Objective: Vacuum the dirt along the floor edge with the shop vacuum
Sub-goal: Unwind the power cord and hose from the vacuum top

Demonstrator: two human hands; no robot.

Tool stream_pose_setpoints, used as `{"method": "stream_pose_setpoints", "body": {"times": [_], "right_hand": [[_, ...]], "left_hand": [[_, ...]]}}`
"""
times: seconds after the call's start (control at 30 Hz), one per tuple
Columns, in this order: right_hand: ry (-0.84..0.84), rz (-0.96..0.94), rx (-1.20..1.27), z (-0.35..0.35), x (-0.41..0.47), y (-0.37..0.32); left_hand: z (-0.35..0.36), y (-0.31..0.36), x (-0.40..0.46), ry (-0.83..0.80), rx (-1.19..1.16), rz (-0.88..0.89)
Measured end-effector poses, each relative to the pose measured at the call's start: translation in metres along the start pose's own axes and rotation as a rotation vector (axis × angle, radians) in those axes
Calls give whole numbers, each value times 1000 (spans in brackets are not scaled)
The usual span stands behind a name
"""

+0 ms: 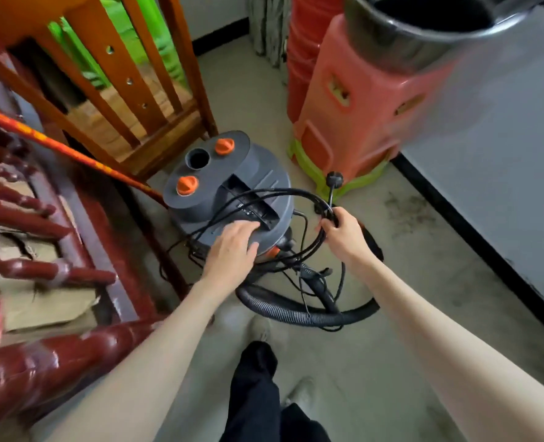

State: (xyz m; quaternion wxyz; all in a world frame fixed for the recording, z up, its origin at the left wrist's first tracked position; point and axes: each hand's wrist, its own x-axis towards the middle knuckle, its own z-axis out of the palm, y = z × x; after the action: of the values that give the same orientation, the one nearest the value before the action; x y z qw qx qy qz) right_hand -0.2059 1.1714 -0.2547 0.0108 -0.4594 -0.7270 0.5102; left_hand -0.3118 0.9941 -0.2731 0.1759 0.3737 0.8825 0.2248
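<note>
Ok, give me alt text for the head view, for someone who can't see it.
A person's right hand grips loops of black power cord while the left hand rests on the grey shop vacuum. The ribbed hose lies coiled on the floor; dirt sits by the wall's black baseboard, near stacked plastic stools.

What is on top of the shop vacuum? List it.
On the shop vacuum lid: two orange knobs, an open round port, black cord loops and the left hand. The lid beneath that hand is covered.
</note>
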Motion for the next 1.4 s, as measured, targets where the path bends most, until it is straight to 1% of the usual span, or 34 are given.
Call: {"method": "stream_pose_setpoints", "body": {"times": [0.07,0.13,0.2,0.27,0.3,0.33,0.37,0.43,0.5,0.6,0.67,0.83,0.93,1.1,1.4], "right_hand": [[10,22,7,2,17,5],[16,36,-16,8,37,10],[21,51,-40,19,61,13],[0,80,-63,34,83,17],[-13,96,-68,42,92,18],[-22,108,-77,50,100,18],[-34,116,-97,57,106,18],[-50,127,-147,70,115,20],[-36,133,-154,79,122,22],[-22,122,-155,86,130,23],[-25,109,-177,88,134,25],[-51,28,-230,90,140,34],[-69,15,-157,92,141,39],[-1,64,-23,101,131,46],[20,83,11,80,99,80]], "left_hand": [[-3,-13,37,39,133,59],[-3,-30,74,-12,275,120],[1,-48,106,-170,422,179],[5,-62,127,-357,591,288],[7,-69,135,-423,633,345],[8,-77,141,-460,638,397],[9,-86,145,-464,628,452],[9,-100,148,-392,643,585],[14,-107,147,-261,664,671],[26,-108,146,-75,594,700],[33,-107,146,-29,482,673],[35,-106,149,-37,249,601],[38,-105,148,-52,182,564],[42,-100,143,-61,164,549],[64,-75,110,-40,194,601]]}}
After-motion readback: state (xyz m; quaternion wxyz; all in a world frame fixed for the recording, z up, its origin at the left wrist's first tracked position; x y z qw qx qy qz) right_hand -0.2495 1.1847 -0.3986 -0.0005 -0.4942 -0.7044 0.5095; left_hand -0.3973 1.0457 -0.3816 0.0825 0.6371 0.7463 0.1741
